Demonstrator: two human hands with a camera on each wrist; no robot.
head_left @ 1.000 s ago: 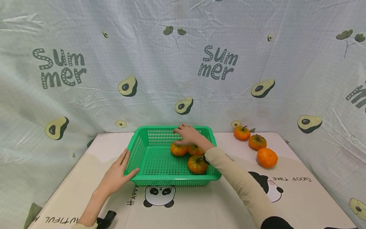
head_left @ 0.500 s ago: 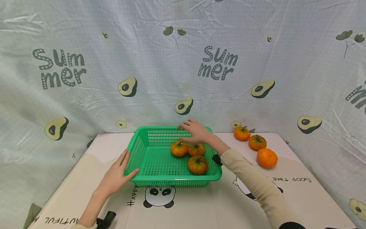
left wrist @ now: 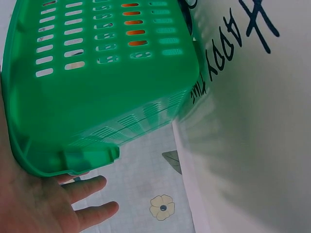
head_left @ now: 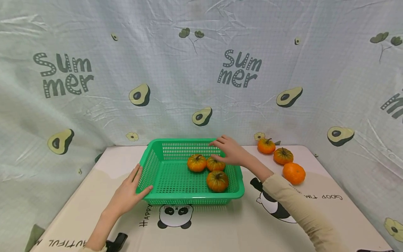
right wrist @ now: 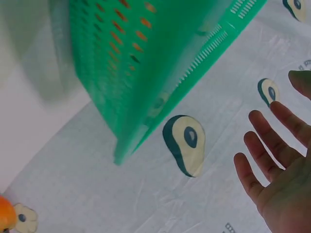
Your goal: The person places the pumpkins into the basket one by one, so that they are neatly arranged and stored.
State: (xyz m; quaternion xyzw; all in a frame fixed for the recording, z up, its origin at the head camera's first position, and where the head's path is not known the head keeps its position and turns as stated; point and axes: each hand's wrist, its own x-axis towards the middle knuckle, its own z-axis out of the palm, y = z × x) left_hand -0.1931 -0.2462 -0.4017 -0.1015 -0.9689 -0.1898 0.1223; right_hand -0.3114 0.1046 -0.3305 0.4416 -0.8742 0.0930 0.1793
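A green plastic basket (head_left: 192, 196) with slotted walls stands at the table's middle. Three small orange pumpkins lie in its right half: a left one (head_left: 197, 163), a back right one (head_left: 216, 164) and a front one (head_left: 217, 181). My left hand (head_left: 127, 192) rests on the basket's left rim, fingers straight along the outside and thumb over the front corner. Above the basket's right side hovers my right hand (head_left: 231, 151), fingers relaxed and nothing in them. The right wrist view shows its bare palm (right wrist: 286, 194) beside the basket's wall.
On the table's right side lie a back pumpkin (head_left: 266, 146), a middle pumpkin (head_left: 283, 156) and a smooth orange fruit (head_left: 294, 173) nearest me. A printed cloth (head_left: 176, 70) hangs behind the table. Panda drawings (head_left: 175, 216) and lettering mark the tabletop.
My right hand has moved right, from over the left pumpkin to above the basket's right side. The left hand, basket and pumpkins stay where they were.
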